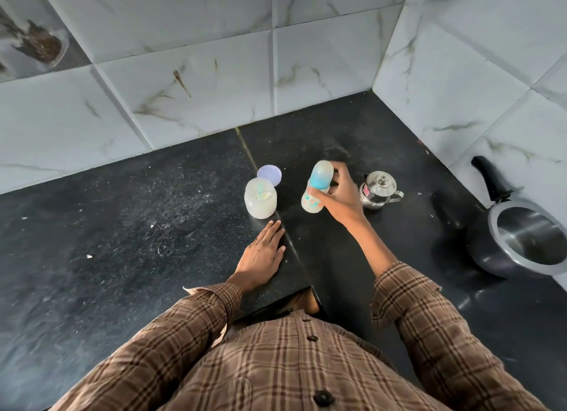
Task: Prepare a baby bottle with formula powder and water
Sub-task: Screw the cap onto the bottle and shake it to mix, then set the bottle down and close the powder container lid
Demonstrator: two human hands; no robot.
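Observation:
A baby bottle with a blue collar and a clear cap stands on the black counter, milky liquid in its lower part. My right hand is wrapped around its right side, fingers behind the collar. To its left stands an open jar of white formula powder with a pale scoop inside. The jar's lilac lid lies flat just behind it. A small steel kettle sits right of the bottle. My left hand rests flat on the counter, fingers together, just in front of the jar.
A dark pressure-cooker pot with a long black handle lies at the right by the tiled wall. Marble-look tiled walls close the counter at the back and right. The counter's front edge runs just before my body.

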